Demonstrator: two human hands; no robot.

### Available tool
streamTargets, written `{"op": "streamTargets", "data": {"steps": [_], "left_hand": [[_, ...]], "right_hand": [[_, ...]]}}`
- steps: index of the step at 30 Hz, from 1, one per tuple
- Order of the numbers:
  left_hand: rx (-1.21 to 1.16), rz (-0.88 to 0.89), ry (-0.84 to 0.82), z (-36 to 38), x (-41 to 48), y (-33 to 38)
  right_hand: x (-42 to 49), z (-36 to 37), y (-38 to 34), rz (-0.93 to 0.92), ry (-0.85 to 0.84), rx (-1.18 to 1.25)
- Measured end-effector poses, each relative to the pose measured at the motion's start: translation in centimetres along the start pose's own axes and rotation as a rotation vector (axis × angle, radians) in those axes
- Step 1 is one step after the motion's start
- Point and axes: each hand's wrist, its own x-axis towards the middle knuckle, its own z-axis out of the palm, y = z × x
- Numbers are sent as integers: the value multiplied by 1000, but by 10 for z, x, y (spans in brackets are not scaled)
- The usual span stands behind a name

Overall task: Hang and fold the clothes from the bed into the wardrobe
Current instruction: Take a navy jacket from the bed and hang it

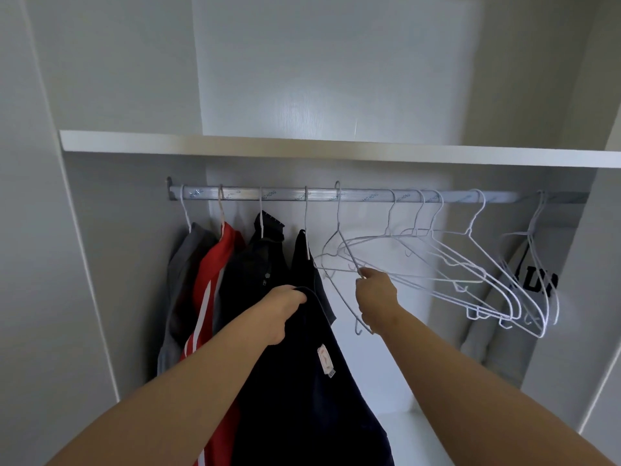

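Observation:
I face the open wardrobe and its metal rail (289,194). My left hand (284,311) grips the top edge of a dark navy garment (302,398) with a small white label, which hangs down in front of me. My right hand (376,297) is closed on the lower bar of a white wire hanger (337,237) whose hook is still over the rail. Left of it hang a grey top (183,270), a red garment with white stripes (210,290) and two dark garments (258,264).
Several empty white hangers (470,264) hang tilted on the rail's right half. At the far right a grey top with black letters (534,284) hangs behind more hangers. A white shelf (336,151) runs above the rail, and the wardrobe floor (413,438) shows below.

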Motion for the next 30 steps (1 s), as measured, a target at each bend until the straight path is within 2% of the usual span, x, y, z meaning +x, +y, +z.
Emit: {"op": "streamTargets", "data": {"steps": [2, 7, 12, 20, 30], "left_hand": [[3, -3, -11, 1, 2, 1], [22, -17, -26, 1, 8, 1], [16, -36, -40, -1, 14, 1], [-9, -47, -39, -3, 19, -2], [-50, -6, 5, 10, 11, -2]], "right_hand": [[1, 1, -4, -24, 27, -29], [-3, 4, 5, -90, 108, 87], [0, 9, 7, -62, 70, 217], [-4, 18, 3, -126, 26, 103], [-28, -7, 14, -39, 88, 128]]}}
